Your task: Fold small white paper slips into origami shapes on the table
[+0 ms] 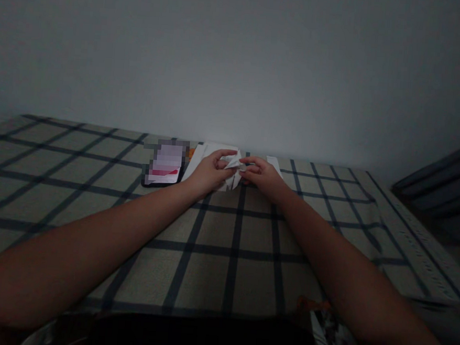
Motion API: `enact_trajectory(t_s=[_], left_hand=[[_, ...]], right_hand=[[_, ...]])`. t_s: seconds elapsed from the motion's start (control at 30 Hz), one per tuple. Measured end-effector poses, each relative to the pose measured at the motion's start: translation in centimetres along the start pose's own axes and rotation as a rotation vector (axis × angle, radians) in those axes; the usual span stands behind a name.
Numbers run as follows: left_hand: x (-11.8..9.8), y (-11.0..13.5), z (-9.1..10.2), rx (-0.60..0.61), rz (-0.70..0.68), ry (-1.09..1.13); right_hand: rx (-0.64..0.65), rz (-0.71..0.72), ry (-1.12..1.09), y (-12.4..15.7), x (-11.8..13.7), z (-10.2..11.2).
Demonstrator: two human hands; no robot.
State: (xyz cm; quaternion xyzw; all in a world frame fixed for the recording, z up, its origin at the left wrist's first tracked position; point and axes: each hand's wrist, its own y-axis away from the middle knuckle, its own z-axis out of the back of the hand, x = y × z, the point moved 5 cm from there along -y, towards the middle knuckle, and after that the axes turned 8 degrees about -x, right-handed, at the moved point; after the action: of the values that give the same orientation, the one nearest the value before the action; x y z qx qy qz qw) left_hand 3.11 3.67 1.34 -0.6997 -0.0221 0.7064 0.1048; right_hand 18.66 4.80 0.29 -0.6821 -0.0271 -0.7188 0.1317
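Both my arms reach far forward over a checked cloth [218,229]. My left hand [210,172] and my right hand [264,177] meet at a small folded piece of white paper [233,165] and pinch it between their fingertips, left hand on its left side, right hand on its right. The paper is creased and held just above the cloth. More white sheets [199,160] lie flat under and behind the hands, near the wall.
A phone-like device with a lit screen [165,165] lies left of my left hand, an orange bit [191,152] beside it. A pale wall rises behind. The cloth's right edge [414,243] drops off; dark shapes sit at the bottom edge.
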Motion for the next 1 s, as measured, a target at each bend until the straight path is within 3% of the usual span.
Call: enact_trajectory(t_s=[0.37,0.57,1.0], left_hand=[[0.23,0.0,-0.11,0.019,0.052,0.074],[0.29,-0.22,-0.32,0.11,0.076,0.112],[0.08,-0.19,0.12,0.013,-0.009,-0.117]], right_hand=[[-0.013,0.029,0.005,-0.23,-0.3,0.14],[-0.054,0.022,0.023,-0.35,-0.29,0.46],[-0.044,0.094,0.009,-0.37,0.05,0.09]])
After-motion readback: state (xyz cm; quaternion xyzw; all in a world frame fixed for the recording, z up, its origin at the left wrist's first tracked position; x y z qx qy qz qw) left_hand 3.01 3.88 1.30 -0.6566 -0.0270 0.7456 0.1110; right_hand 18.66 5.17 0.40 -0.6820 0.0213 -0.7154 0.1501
